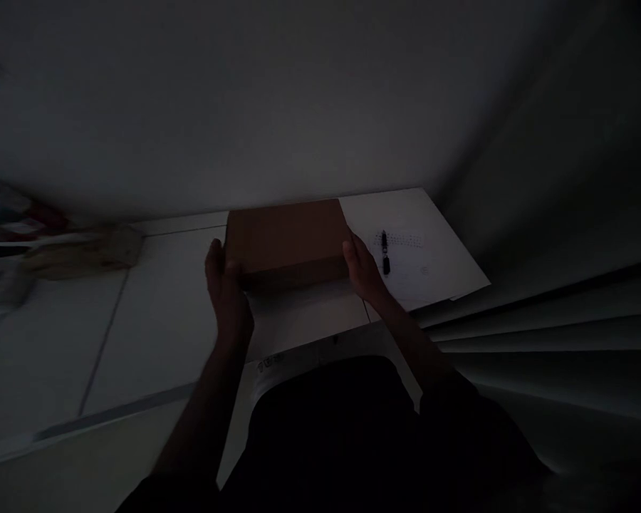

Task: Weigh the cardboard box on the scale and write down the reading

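A flat brown cardboard box (287, 241) sits on the pale surface (160, 320), close to the wall. The left hand (225, 285) clasps its near left corner, fingers wrapped over the edge; the right hand (364, 269) presses against its right side, fingers closed on the box. To the right a black pen (385, 251) lies on a printed sheet of paper (421, 249). The box looks stiff and probably light, with a dry, grippy skin; opposite short sides give the surest hold. Blurred clutter (58, 242) lies far left.
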### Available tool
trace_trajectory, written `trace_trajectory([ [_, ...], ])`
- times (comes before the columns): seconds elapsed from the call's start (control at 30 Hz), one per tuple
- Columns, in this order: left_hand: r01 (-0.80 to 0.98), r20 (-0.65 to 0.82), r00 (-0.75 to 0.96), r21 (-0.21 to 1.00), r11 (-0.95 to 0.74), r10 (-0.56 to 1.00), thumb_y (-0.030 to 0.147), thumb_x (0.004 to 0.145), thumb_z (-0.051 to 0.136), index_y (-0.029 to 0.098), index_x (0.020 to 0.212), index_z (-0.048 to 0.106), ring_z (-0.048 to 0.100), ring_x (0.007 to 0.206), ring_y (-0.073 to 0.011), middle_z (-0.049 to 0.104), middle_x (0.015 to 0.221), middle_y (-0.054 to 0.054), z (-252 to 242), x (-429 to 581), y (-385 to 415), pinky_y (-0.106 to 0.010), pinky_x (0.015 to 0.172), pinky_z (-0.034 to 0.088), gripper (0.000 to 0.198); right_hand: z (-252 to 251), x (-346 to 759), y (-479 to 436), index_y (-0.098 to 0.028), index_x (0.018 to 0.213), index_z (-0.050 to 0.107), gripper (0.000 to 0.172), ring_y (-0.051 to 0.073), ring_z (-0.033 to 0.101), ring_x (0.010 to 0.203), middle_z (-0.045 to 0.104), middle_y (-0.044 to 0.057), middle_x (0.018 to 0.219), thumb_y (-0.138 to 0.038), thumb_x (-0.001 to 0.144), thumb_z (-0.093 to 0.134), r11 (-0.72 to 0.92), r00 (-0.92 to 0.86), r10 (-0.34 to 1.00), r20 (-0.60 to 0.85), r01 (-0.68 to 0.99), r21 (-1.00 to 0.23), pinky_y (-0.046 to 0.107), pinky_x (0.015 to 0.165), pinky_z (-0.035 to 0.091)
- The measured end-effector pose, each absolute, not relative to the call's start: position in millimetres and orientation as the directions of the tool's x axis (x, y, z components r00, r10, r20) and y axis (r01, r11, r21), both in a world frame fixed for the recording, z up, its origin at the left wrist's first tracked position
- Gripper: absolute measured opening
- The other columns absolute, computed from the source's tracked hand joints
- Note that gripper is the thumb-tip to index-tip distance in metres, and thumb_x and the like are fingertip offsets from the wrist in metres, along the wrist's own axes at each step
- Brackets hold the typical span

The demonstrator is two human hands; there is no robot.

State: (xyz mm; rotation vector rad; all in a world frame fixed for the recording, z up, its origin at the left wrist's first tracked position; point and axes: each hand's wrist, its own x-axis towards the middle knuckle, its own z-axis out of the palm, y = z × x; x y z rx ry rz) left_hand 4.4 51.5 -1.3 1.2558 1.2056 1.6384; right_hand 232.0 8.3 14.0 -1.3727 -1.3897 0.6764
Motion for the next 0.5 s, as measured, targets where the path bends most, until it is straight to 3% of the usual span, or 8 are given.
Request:
trace_trajectory([
  [0.1,0.164,0.557,-0.356,0.828,-0.536,0.751,0.033,0.083,0.059,0.017,0.134,0.047,0.047,0.130,-0.0216,0.048,0.140,-0.013,3.1,1.0,44.0,-0.040,0.110,0.038,0.055,14.1,235.6,3.2,-0.022,0.145,0.039,0.068,0.024,0.033,0.141,0.037,0.009,0.151,-0.068,0.096,0.026,0.213,0.265,0.897,0.352,0.439,-0.873,0.044,0.118,0.030],
  [0.2,0.310,0.796,-0.387,0.588,-0.747,0.466,0.039,0.079,0.061,0.026,0.111,0.057,0.059,0.103,-0.0252,0.061,0.106,-0.007,15.6,-1.4,28.9,-0.046,0.092,0.048,0.035,17.3,238.1,-5.8,-0.023,0.125,0.051,0.050,0.024,0.051,0.119,0.053,0.012,0.126,-0.059,0.099,0.028,0.325,0.339,0.773,0.536,0.514,-0.794,0.042,0.102,0.044],
  [0.27,0.296,0.887,-0.213,0.459,-0.838,0.410,0.036,0.079,0.056,0.031,0.098,0.062,0.062,0.082,-0.0266,0.061,0.080,-0.004,26.3,-1.7,15.4,-0.048,0.076,0.051,0.020,21.8,237.4,-12.7,-0.023,0.101,0.056,0.039,0.022,0.056,0.097,0.058,0.010,0.100,-0.051,0.100,0.030,0.393,0.316,0.719,0.619,0.549,-0.738,0.040,0.086,0.048],
  [0.3,0.258,0.917,0.014,0.383,-0.887,0.400,0.032,0.080,0.053,0.032,0.094,0.064,0.061,0.072,-0.0259,0.061,0.074,-0.005,31.1,-1.0,8.0,-0.046,0.065,0.050,0.018,24.6,236.0,-16.0,-0.023,0.092,0.054,0.036,0.021,0.056,0.088,0.057,0.009,0.089,-0.047,0.101,0.030,0.438,0.270,0.709,0.651,0.555,-0.707,0.039,0.080,0.048],
  [0.37,0.073,0.819,0.505,0.272,-0.959,0.271,0.019,0.077,0.050,0.032,0.094,0.063,0.061,0.063,-0.0225,0.063,0.071,-0.004,36.2,3.3,-8.1,-0.041,0.051,0.049,0.025,30.5,230.8,-21.6,-0.021,0.080,0.049,0.032,0.019,0.054,0.075,0.054,0.006,0.076,-0.039,0.101,0.032,0.554,0.114,0.703,0.702,0.531,-0.641,0.035,0.071,0.045],
  [0.4,-0.053,0.727,0.664,0.277,-0.959,0.173,0.015,0.075,0.051,0.031,0.092,0.062,0.060,0.059,-0.0200,0.064,0.070,-0.003,35.1,7.0,-16.7,-0.038,0.046,0.049,0.026,33.1,227.1,-23.6,-0.021,0.077,0.047,0.031,0.017,0.053,0.071,0.053,0.005,0.072,-0.035,0.101,0.033,0.618,0.008,0.701,0.713,0.491,-0.614,0.033,0.067,0.044],
  [0.5,-0.183,0.487,0.871,0.442,-0.878,0.064,0.015,0.079,0.057,0.031,0.069,0.053,0.050,0.046,-0.0182,0.055,0.056,-0.002,15.0,21.7,-41.8,-0.035,0.037,0.041,0.019,35.8,213.5,-25.8,-0.020,0.074,0.045,0.027,0.013,0.050,0.063,0.054,0.002,0.067,-0.026,0.098,0.037,0.757,-0.340,0.652,0.677,0.336,-0.560,0.029,0.060,0.039],
])
